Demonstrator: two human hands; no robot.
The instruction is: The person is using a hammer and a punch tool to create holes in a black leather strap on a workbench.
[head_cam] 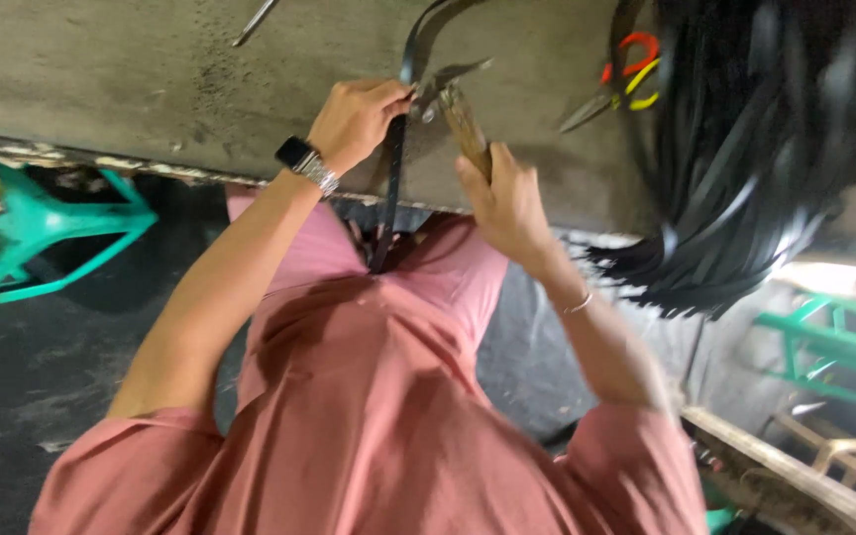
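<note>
Person in a pink shirt stood at the near edge of a worn grey workbench (131,69).

Left hand (357,119), smartwatch (296,155) on the wrist, was pinched shut on a black strap (389,188) just in from the near edge, fingers curled over it. The strap ran from the far edge of the bench down across the top and hung over the near edge against the person's lap.

Right hand (507,203), thin bracelet on the wrist, was clamped around the wooden handle of a metal tool (453,99). Tool head sat right at the strap, touching or almost touching it next to the left fingertips; blur made it impossible to tell which. Handle angled back toward the near edge.

Further right on the bench: scissors (618,84) with red and yellow handles, near the far edge. Beside them a big bundle of black strips (735,188) spilled over the bench's right near corner.

Green plastic stools stood on the floor, one left (22,233) and one right (824,347).
</note>
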